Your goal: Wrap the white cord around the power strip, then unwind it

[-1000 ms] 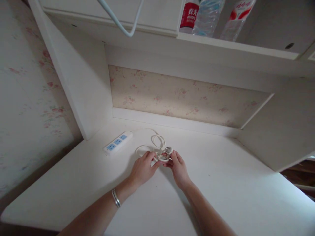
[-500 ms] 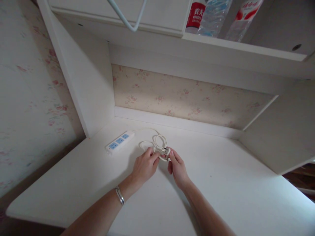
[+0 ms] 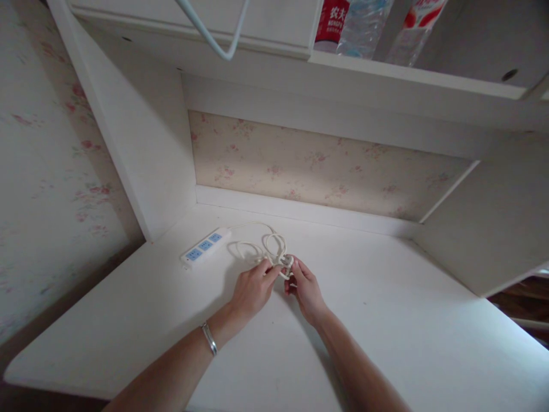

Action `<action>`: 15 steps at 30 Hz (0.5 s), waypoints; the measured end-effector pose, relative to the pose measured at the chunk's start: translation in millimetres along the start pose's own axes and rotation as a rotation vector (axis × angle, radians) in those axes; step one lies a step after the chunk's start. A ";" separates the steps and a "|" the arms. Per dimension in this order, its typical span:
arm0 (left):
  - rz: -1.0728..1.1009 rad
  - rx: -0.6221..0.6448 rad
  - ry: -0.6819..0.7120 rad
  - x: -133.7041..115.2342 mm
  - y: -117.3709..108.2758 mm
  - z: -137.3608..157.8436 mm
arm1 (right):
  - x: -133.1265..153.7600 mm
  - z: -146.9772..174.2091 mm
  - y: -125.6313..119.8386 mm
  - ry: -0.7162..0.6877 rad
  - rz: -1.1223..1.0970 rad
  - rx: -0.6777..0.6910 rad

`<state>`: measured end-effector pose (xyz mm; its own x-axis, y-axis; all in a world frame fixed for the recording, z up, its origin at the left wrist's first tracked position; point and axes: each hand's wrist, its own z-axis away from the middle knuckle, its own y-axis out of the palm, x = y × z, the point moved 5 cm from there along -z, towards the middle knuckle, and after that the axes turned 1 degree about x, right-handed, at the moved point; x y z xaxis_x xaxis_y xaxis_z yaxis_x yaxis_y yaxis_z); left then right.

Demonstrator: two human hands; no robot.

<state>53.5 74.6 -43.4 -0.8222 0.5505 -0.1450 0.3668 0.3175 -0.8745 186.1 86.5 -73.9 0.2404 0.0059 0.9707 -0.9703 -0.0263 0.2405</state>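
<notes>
My left hand [image 3: 254, 286], with a silver bracelet at the wrist, pinches part of a looped white power cord [image 3: 281, 240]. Close on its right, my right hand [image 3: 306, 290] has thumb and fingers closed on the plug [image 3: 286, 261] at the cord's end. The plug's metal prongs point toward the left hand. Behind the hands the cord lies in loose loops and runs left to a white power strip [image 3: 205, 246] with blue sockets, which rests flat on the desk. My fingers partly hide the cord between the hands.
The white desk [image 3: 386, 332] carries all this. Above it hangs a shelf [image 3: 412, 73] holding several plastic bottles [image 3: 362, 28], and a light-coloured bent bar [image 3: 227, 48] juts down at the top. Side panels [image 3: 141, 126] rise at left and right.
The plug has turned a little in my right hand, and the cord loop by my left hand has shifted. The whole view has moved slightly; the power strip stays on the desk.
</notes>
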 end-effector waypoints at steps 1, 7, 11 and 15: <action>0.002 -0.018 0.019 0.4 1.1 -0.2 | -1.2 1.3 2.8 0.011 -0.009 0.016; 0.021 -0.137 0.040 3.9 1.5 1.2 | -5.5 6.5 11.0 0.030 -0.166 0.040; 0.024 -0.199 0.043 3.2 -2.5 1.9 | -6.2 6.2 9.6 0.036 -0.223 0.006; 0.046 -0.215 0.031 2.7 -6.3 -0.2 | -6.2 6.2 9.8 0.064 -0.172 -0.003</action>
<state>49.0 74.2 -38.1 -0.7899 0.5907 -0.1647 0.4906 0.4475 -0.7477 175.2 80.0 -77.6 0.4008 0.0740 0.9132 -0.9151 -0.0164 0.4030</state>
